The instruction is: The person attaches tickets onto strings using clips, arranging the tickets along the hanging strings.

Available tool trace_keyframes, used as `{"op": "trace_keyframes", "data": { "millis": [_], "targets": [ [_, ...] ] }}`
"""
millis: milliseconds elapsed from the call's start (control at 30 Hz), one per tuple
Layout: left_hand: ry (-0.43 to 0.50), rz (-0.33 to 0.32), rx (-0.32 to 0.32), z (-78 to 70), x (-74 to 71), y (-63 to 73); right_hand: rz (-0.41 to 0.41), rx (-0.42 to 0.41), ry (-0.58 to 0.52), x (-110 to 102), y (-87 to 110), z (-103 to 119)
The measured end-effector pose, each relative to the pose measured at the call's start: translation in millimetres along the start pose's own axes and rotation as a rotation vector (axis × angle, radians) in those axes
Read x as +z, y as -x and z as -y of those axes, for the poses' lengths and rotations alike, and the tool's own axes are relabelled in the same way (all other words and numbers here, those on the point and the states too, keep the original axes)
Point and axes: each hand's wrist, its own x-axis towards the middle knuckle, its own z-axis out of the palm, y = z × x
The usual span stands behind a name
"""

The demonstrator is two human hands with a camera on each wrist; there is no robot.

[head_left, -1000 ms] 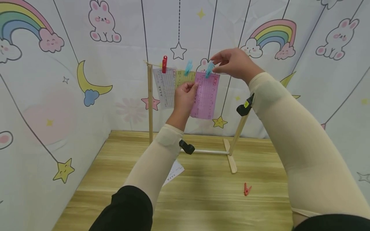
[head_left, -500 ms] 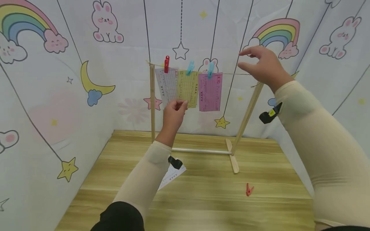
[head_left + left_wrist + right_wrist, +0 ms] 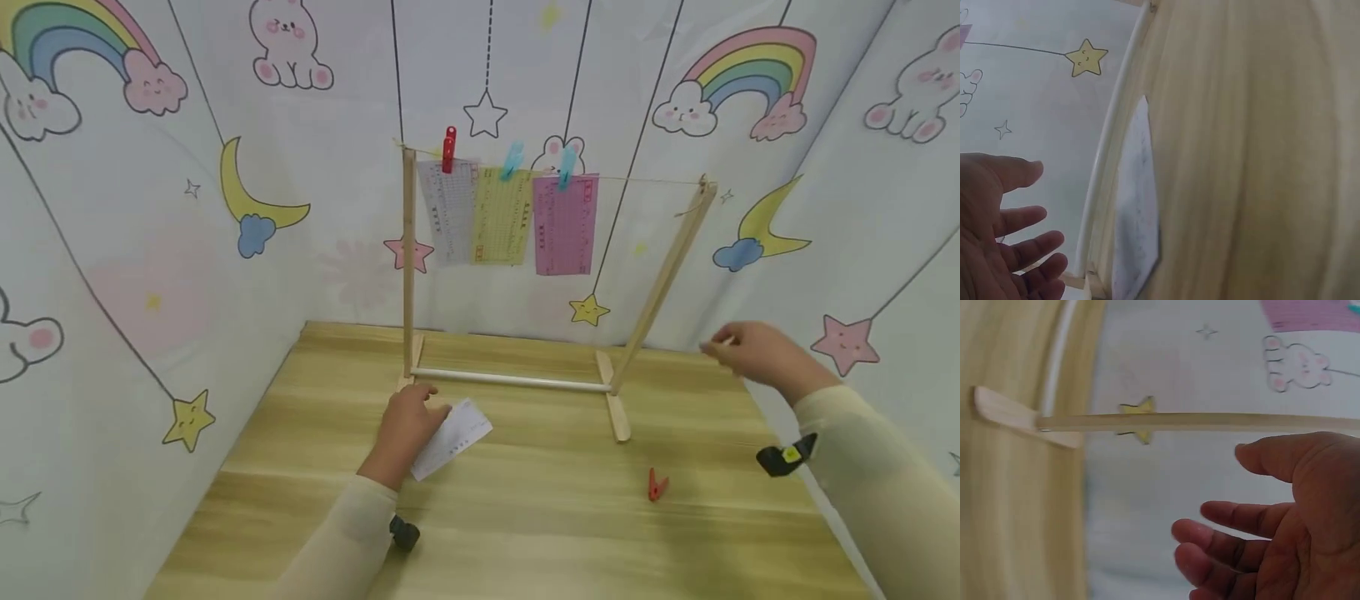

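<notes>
My left hand (image 3: 408,429) is over the table beside a white printed slip (image 3: 453,437), fingers spread and holding nothing; the left wrist view shows the slip (image 3: 1137,212) apart from the fingers. To the right of the wooden rack, my right hand (image 3: 761,354) is in the air, its fingers relaxed and nothing between them. A red clothespin (image 3: 656,485) lies on the table below it. On the rack's string hang a white slip (image 3: 453,212) under a red clip (image 3: 448,150), a yellow slip (image 3: 501,218) under a blue clip (image 3: 512,160), and a pink slip (image 3: 565,227) under another blue clip (image 3: 567,168).
The rack has a left post (image 3: 408,267), a slanted right post (image 3: 663,283), a white crossbar (image 3: 513,381) and flat wooden feet. It stands near the back of the wood-grain table (image 3: 525,517). Printed cloth walls (image 3: 337,167) enclose the back and sides.
My right hand has left the blue clip at the pink slip and moved right and down. The left hand has let go of the pink slip and come down beside the white slip on the table.
</notes>
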Motion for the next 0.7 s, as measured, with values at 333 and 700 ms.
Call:
{"op": "trace_keyframes", "data": {
  "millis": [333, 700],
  "targets": [
    [-0.224, 0.047, 0.029, 11.5, 2.2, 9.4, 0.141, 0.208, -0.141, 178.7, 21.3, -54.6],
    [-0.308, 0.089, 0.021, 12.3, 17.2, 15.4, -0.032, 0.256, -0.121, 230.1, 22.3, -49.2]
  ]
}}
